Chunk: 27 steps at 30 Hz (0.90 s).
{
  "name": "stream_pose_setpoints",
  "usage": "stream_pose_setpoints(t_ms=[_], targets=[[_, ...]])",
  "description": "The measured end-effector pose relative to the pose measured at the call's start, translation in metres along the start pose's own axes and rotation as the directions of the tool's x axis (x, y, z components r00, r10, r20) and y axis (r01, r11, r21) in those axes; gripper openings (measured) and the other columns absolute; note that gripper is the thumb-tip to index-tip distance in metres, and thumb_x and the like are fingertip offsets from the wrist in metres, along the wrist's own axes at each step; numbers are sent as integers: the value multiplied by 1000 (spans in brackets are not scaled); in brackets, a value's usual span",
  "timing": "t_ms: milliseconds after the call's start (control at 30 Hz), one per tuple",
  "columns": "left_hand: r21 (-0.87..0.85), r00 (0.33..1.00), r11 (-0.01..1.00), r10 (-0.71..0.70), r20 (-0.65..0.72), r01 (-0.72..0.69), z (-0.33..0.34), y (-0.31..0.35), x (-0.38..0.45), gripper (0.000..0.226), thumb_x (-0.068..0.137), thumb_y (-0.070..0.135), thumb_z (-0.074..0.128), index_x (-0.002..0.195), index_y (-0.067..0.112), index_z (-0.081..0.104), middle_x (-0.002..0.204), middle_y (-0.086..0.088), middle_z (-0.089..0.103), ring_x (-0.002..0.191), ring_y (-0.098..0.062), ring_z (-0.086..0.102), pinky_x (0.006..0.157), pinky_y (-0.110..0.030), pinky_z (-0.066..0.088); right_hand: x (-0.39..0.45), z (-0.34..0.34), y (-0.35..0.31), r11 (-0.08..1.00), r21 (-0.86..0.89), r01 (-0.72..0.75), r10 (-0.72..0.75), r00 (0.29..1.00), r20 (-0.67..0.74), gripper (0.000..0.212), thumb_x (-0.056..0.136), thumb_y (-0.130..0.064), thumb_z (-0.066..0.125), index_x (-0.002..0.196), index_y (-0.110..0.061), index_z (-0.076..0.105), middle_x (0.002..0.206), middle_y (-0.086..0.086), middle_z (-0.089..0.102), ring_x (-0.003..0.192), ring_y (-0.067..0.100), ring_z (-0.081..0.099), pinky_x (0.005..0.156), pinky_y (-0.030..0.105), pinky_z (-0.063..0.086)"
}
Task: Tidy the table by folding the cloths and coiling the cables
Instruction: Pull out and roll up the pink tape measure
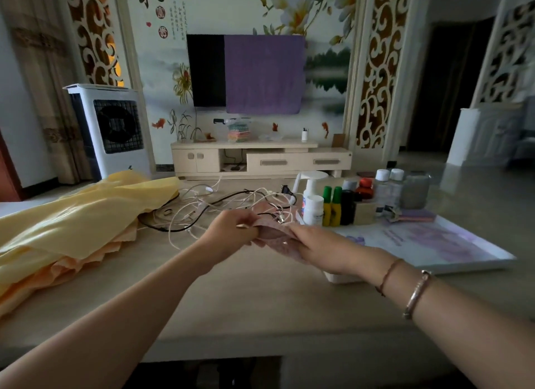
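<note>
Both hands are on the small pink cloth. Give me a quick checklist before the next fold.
1. Left hand grips the pink cloth: ok.
2. Right hand holds the pink cloth: ok.
3. Cloth free of the cables: not ok, a cable end lies on it.
4. Bare table in front for folding: ok.
5. Bottles clear of the cloth: cannot tell.
6. Yellow cloth folded: not ok, heaped loosely.

You have soft matt yellow cloth (pixel 72 223) on the left, rubbery cables (pixel 220 203) (white and black), plastic bottles (pixel 333 206), and a smooth pale table (pixel 246 296).
</note>
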<state>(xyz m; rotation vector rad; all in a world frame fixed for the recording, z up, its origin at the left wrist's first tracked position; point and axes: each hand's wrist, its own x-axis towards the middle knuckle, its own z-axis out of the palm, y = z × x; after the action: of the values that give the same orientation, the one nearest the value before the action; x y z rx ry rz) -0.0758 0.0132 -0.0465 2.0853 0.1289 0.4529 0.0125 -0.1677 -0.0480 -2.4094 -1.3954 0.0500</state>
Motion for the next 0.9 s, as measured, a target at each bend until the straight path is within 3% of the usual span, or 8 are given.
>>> stream_pose_setpoints(t_ms=[100, 233, 300, 433, 533, 633, 767, 900], targets=[[-139, 995, 990, 7, 96, 7, 28, 21, 18, 12, 84, 4, 67, 96, 3, 68, 83, -5, 72, 70, -8, 69, 64, -15, 51, -16, -15, 26, 993, 87, -82, 86, 995, -44, 15, 100, -33, 46, 108, -20, 49, 96, 0, 63, 85, 16, 62, 75, 35, 52], [-342, 959, 937, 37, 281, 64, 64, 50, 41, 53, 65, 23, 79, 105, -7, 64, 98, -19, 70, 86, -19, 68, 80, -22, 55, -40, -40, 63, 993, 70, -100, 109, 986, -127, 16, 102, -27, 44, 116, -23, 51, 106, 1, 64, 92, 16, 62, 74, 28, 49], [-376, 936, 920, 29, 350, 112, 83, 63, 54, 63, 59, 28, 79, 108, -8, 62, 104, -23, 69, 91, -23, 68, 85, -28, 56, -52, -51, 83, 994, 55, -99, 107, 983, -149, 10, 102, -27, 43, 111, -31, 48, 111, -3, 63, 99, 15, 62, 83, 30, 49], [-313, 908, 938, -4, 420, 149, 124, 80, 79, 40, 70, 21, 80, 103, 5, 63, 101, -18, 71, 89, -27, 70, 85, -35, 57, -75, -71, 124, 980, -135, -145, 115, 971, -208, 30, 103, -27, 43, 133, -32, 46, 122, -5, 63, 107, 11, 61, 91, 32, 50], [-259, 920, 964, 45, 388, 62, 162, 88, 98, 26, 76, 18, 80, 96, 14, 64, 93, -11, 73, 77, -15, 69, 71, -23, 57, -84, -82, 160, 940, -289, -183, 104, 958, -267, 35, 100, -26, 45, 135, -28, 46, 123, 0, 62, 106, 15, 60, 85, 26, 45], [-248, 942, 969, 85, 326, -2, 201, 92, 119, 25, 76, 18, 80, 96, 14, 64, 88, -5, 70, 79, -12, 67, 69, -20, 53, -85, -90, 199, 856, -452, -252, 123, 948, -295, 39, 97, -17, 46, 136, -20, 45, 126, 2, 58, 112, 20, 53, 86, 26, 35], [-259, 977, 963, 127, 170, -80, 243, 94, 144, 25, 73, 16, 82, 90, 9, 65, 90, -2, 71, 79, -10, 66, 63, -11, 50, -84, -102, 246, 834, -474, -282, 139, 939, -314, 28, 96, -18, 47, 123, -21, 50, 118, -2, 57, 109, 19, 51, 89, 30, 37], [-158, 968, 964, 230, 98, -213, 275, 91, 168, 16, 76, 9, 78, 84, 9, 63, 87, -4, 71, 81, -19, 68, 73, -31, 58, -76, -114, 287, 792, -511, -334, 163, 922, -350, 23, 93, -16, 50, 115, -24, 49, 114, -5, 52, 104, 17, 45, 84, 30, 35]])
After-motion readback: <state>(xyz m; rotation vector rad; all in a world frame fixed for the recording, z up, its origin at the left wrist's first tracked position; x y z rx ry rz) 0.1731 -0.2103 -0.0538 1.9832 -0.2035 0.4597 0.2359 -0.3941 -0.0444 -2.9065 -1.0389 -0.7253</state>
